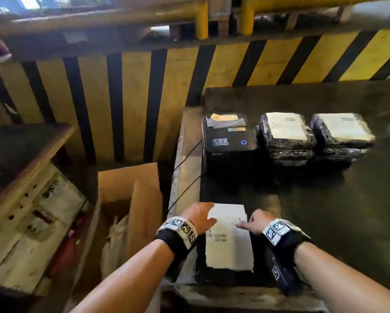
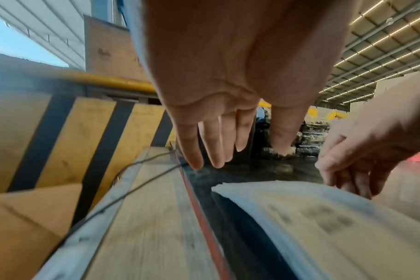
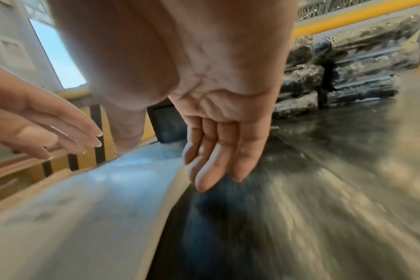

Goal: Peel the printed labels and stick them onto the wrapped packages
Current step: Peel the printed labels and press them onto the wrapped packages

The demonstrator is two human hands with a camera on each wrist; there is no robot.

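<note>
I count one label point(image 1: 229, 236) on the near package point(image 1: 266, 256); my left hand point(image 1: 199, 216) and right hand point(image 1: 256, 223) hover with straight, loosely spread fingers; two wrapped stacks point(image 1: 286, 141) beside one printer point(image 1: 229, 137).

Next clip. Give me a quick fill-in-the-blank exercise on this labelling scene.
1. The white label lies on a package wrapped in ____ film.
2. Behind it stands the label printer, with ____ stacks of labelled packages to its right.
3. Both the left hand and right hand have their fingers ____.

Missing: black; two; open
</note>
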